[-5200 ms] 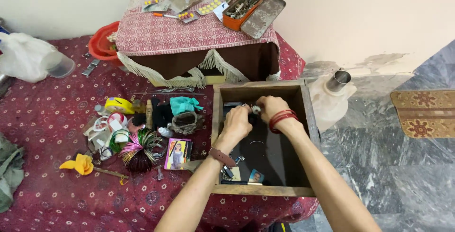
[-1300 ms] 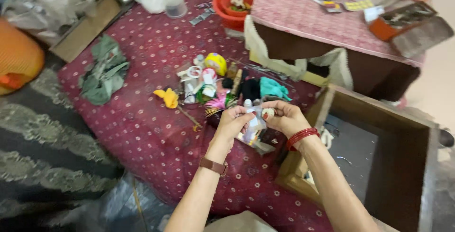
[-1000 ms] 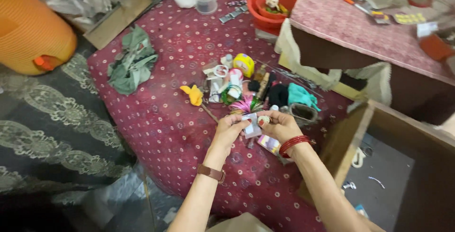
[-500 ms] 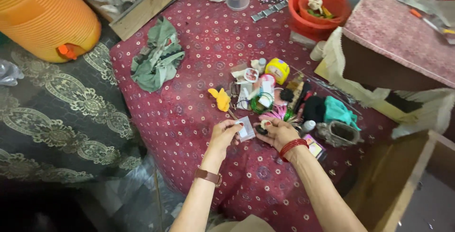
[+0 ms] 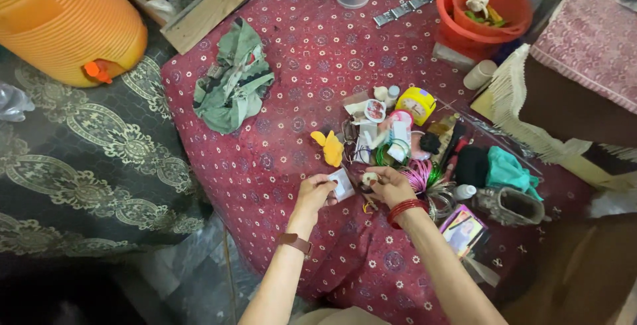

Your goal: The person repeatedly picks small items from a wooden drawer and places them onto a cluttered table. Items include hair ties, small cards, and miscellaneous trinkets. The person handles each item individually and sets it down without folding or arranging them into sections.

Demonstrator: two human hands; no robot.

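Small pale packet (image 5: 343, 184) pinched in the left hand (image 5: 314, 195), a little round pale thing (image 5: 369, 178) gripped by the right hand (image 5: 391, 188), both raised over the red patterned rug (image 5: 279, 86) (likely for a closer look). Beyond, bangles (image 5: 424, 178), yellow cloth flower (image 5: 330, 147), green rag (image 5: 233, 81), red bowl (image 5: 483, 6), orange cooler (image 5: 66, 20).

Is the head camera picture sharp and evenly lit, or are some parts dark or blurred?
Head view: soft, even light on the red carpet; left hand and right hand fairly sharp, the small clear packet readable; bottom-left corner falls into deep shadow; edges slightly stretched.
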